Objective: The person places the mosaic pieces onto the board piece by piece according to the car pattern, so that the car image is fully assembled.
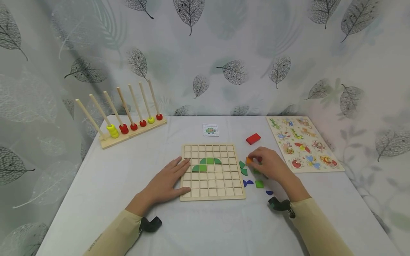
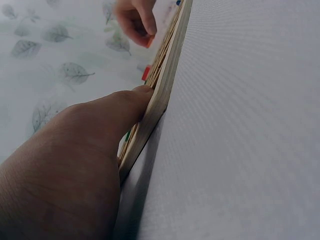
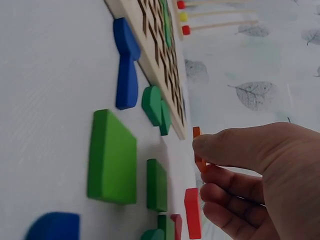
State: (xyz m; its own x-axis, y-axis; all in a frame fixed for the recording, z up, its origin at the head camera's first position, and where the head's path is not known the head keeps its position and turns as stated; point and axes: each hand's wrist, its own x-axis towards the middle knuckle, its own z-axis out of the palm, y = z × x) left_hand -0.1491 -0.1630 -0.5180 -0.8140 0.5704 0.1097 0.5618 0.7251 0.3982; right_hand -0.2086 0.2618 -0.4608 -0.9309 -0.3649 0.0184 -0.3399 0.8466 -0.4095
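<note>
A wooden grid board (image 1: 221, 186) lies in the middle of the table. Square and rounded green tiles (image 1: 203, 168) sit in some of its upper cells. The left hand (image 1: 164, 181) rests on the board's left side with its fingers spread; in the left wrist view its thumb (image 2: 127, 102) presses on the rim. Between thumb and fingers, my right hand (image 1: 272, 165) pinches an orange tile (image 3: 198, 152), held up to the right of the board. Below and around this hand lie a bright green square tile (image 3: 112, 160), dark green rounded tiles (image 3: 151, 106) and blue rounded tiles (image 3: 126, 84).
A red block (image 1: 253, 138) lies beyond the right hand. Behind the board is a small pattern card (image 1: 210, 130). To the right lies an animal puzzle board (image 1: 302, 167); a bead stand with upright pegs (image 1: 134, 133) is at the back left.
</note>
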